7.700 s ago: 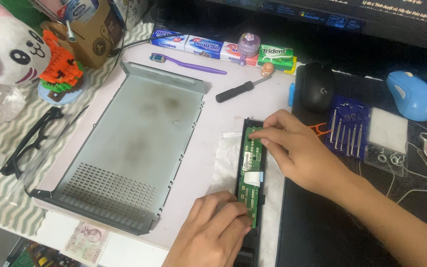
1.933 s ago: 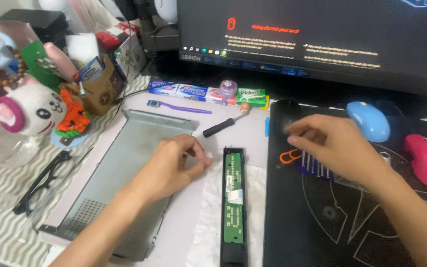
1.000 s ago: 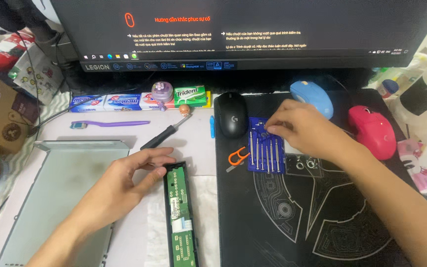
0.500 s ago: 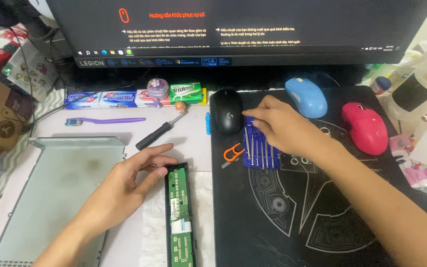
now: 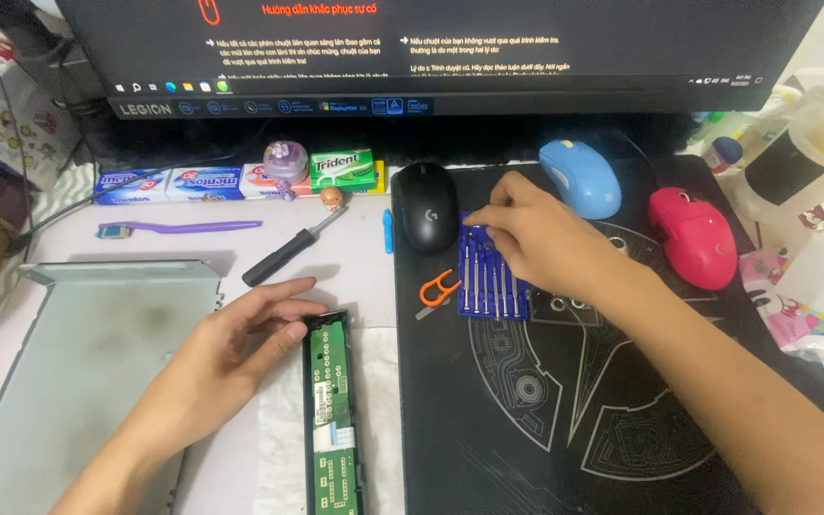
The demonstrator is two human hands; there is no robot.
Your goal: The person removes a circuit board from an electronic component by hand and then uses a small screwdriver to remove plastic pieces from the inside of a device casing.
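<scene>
A long black housing holding a green circuit board (image 5: 332,410) lies on a white tissue (image 5: 277,441). My left hand (image 5: 226,355) rests flat beside it, fingers apart, with the fingertips touching the housing's top left corner. My right hand (image 5: 538,234) reaches over a blue rack of small screwdrivers (image 5: 491,281) on the black desk mat (image 5: 574,420). Its fingertips are pinched at the rack's upper left end. Whether they grip a screwdriver is hidden by the fingers.
A grey metal panel (image 5: 88,353) lies left. Behind it are a black-handled screwdriver (image 5: 288,251), a purple toothbrush (image 5: 178,228), a toothpaste box (image 5: 178,181) and a gum pack (image 5: 343,169). Black (image 5: 424,205), blue (image 5: 581,176) and pink (image 5: 693,236) mice, an orange tool (image 5: 438,289) and a monitor (image 5: 431,57) surround the mat.
My right hand has shifted left to the upper left end of the screwdriver rack. My left hand has stayed by the top of the housing. The view has tilted slightly.
</scene>
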